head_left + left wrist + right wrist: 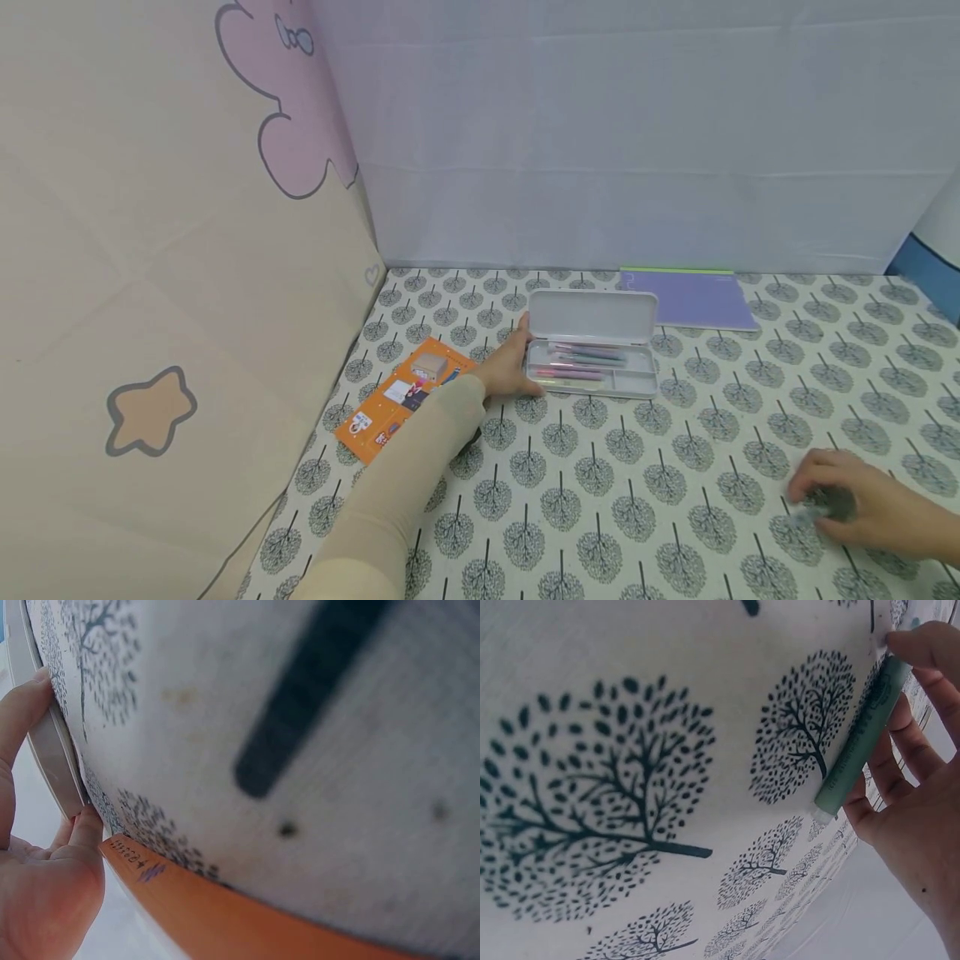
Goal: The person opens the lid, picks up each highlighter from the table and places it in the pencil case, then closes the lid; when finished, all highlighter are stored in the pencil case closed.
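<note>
A white pencil case lies with its lid raised, several pastel pens in its long compartment. My left hand holds its left end, the thumb at the front corner and the fingers towards the hinge side. In the left wrist view, the case's side spans from thumb to fingers. At the near right, my right hand grips a slim green tube with printed lettering and a clear end, low over the tablecloth. Thumb and fingers are curled round it.
An orange printed sheet lies left of the case, partly under my left forearm in the head view. Behind and right of the case is a purple notebook. A tree-patterned tablecloth covers the table; fabric walls stand behind and left.
</note>
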`<state>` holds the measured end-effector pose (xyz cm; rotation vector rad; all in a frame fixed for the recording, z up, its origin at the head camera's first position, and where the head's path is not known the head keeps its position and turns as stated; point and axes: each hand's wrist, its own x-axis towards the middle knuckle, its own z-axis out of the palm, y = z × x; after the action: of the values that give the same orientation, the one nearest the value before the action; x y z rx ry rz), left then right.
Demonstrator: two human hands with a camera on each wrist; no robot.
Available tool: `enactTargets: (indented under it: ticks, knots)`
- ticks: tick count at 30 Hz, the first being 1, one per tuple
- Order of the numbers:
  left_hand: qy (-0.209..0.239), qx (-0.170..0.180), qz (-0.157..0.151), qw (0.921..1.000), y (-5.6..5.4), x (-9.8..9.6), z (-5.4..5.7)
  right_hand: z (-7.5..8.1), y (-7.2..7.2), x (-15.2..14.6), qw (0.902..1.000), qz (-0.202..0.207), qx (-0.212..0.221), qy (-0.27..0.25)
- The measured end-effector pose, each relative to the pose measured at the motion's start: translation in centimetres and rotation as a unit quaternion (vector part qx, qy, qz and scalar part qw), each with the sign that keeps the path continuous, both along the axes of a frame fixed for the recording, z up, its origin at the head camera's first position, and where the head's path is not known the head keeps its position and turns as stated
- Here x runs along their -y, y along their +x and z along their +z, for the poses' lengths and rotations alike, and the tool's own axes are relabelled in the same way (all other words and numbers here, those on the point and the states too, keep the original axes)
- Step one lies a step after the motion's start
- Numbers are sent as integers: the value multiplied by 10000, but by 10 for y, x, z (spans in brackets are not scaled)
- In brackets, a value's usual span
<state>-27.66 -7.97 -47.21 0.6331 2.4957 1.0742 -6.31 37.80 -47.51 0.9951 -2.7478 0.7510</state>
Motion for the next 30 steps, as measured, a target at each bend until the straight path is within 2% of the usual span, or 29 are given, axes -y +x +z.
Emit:
enactTargets:
  ticks: [6,14,20,25,30]
  knots:
    - [8,-98,-44,9999,1,-1,0,1,-6,-1,9988,287,328,-215]
    - [-17,-122,-11,9999,2,-1,0,6,-11,8,9965,218,782,-220]
    - [-41,-189,-29,9998,2,-1,1,12,-23,24,9970,409,607,-266]
    - [-6,-167,-32,9999,1,0,0,19,-38,41,9953,643,515,-501]
    - [9,-193,-58,9998,0,0,-1,29,-50,56,9955,682,312,-571]
